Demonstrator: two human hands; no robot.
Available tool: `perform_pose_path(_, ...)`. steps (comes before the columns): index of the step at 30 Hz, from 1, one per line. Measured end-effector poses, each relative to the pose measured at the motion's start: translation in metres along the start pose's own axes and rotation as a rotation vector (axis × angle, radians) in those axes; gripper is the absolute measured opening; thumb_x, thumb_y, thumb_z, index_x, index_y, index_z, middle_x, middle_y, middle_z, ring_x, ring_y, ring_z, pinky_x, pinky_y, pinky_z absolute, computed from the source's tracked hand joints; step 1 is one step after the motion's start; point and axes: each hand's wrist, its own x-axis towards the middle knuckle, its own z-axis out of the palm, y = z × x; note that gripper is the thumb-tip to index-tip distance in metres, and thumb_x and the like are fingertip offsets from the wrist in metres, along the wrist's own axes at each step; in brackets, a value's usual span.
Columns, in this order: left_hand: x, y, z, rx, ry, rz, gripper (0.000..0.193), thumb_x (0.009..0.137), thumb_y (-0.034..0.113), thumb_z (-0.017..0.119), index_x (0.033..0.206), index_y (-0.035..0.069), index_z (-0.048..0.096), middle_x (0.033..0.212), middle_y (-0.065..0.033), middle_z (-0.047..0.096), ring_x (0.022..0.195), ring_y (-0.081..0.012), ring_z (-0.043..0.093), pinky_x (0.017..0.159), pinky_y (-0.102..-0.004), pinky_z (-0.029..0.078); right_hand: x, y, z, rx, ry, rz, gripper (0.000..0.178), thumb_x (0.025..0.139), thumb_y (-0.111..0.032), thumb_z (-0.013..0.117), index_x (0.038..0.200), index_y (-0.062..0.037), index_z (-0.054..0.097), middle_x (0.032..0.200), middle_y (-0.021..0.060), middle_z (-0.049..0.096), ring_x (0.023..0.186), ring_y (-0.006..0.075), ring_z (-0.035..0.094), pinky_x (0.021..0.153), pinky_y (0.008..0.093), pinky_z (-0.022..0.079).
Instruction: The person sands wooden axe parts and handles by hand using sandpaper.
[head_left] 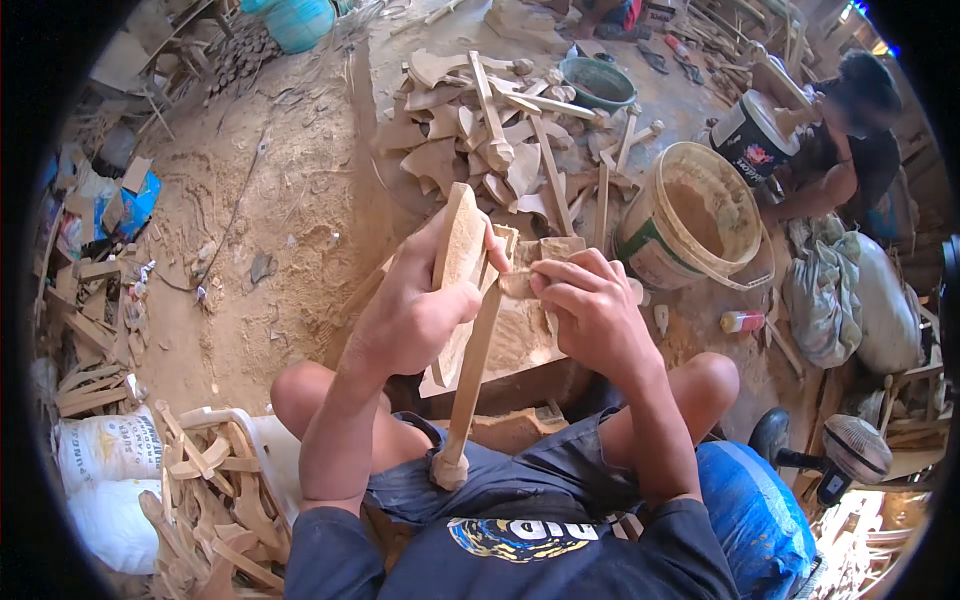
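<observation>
My left hand point(408, 312) is closed around the flat, blade-like part of a pale wooden axe point(473, 370). Its long handle slants down toward my lap and ends in a faceted knob. My right hand point(597, 308) pinches a small tan piece point(517, 285), which looks like folded sandpaper, against or right beside the upper end of the handle; its exact kind is hard to make out. Beneath both hands is a dusty wooden work block point(525, 335) between my knees.
Ahead lies a heap of carved wooden pieces point(440, 150), with a green basin point(598, 82) behind it. A dusty bucket point(690, 215) stands at the right, near a seated person point(850, 140). More wood pieces point(225, 500) fill a container at lower left; a blue sack point(750, 515) and fan point(855, 447) are lower right.
</observation>
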Motion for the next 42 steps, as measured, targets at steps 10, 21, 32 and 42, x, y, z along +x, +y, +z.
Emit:
perform_pose_path(10,0.004,-0.002,0.008,-0.035,0.006,0.060,0.043,0.076,0.001,0.051,0.119,0.002,0.057,0.106,-0.0074,0.065,0.099,-0.0170,0.059,0.093,-0.0321,0.047,0.008,0.011,0.008,-0.094,0.229,0.035,0.024,0.083,0.003,0.077,0.105,-0.0064,0.080,0.126,0.0037,0.077,0.107,0.0265,0.068,0.089,0.0406,0.052)
perform_pose_path(21,0.002,0.003,0.000,-0.013,0.001,-0.055,0.055,0.069,0.009,0.050,0.123,0.000,0.055,0.112,-0.0146,0.066,0.110,-0.0221,0.060,0.103,-0.0356,0.046,-0.012,0.008,0.003,0.180,-0.052,0.008,0.028,0.081,0.000,0.077,0.107,-0.0101,0.080,0.123,-0.0016,0.076,0.112,0.0227,0.066,0.090,0.0423,0.049)
perform_pose_path(32,-0.003,0.015,0.002,0.014,0.012,-0.085,0.068,0.063,0.023,0.054,0.127,0.002,0.050,0.117,-0.0193,0.062,0.117,-0.0291,0.059,0.115,-0.0413,0.042,-0.003,0.010,-0.008,0.079,0.074,-0.035,0.028,0.082,0.003,0.081,0.108,-0.0062,0.082,0.119,0.0073,0.080,0.100,0.0304,0.071,0.089,0.0416,0.058)
perform_pose_path(42,-0.012,0.023,-0.034,-0.385,0.067,-0.005,0.076,0.059,0.023,0.057,0.132,0.002,0.049,0.120,-0.0230,0.060,0.118,-0.0340,0.058,0.114,-0.0465,0.045,-0.011,0.036,-0.038,0.728,0.364,0.251,0.028,0.097,0.001,0.077,0.124,-0.0009,0.075,0.124,0.0126,0.077,0.105,0.0175,0.072,0.089,0.0316,0.056)
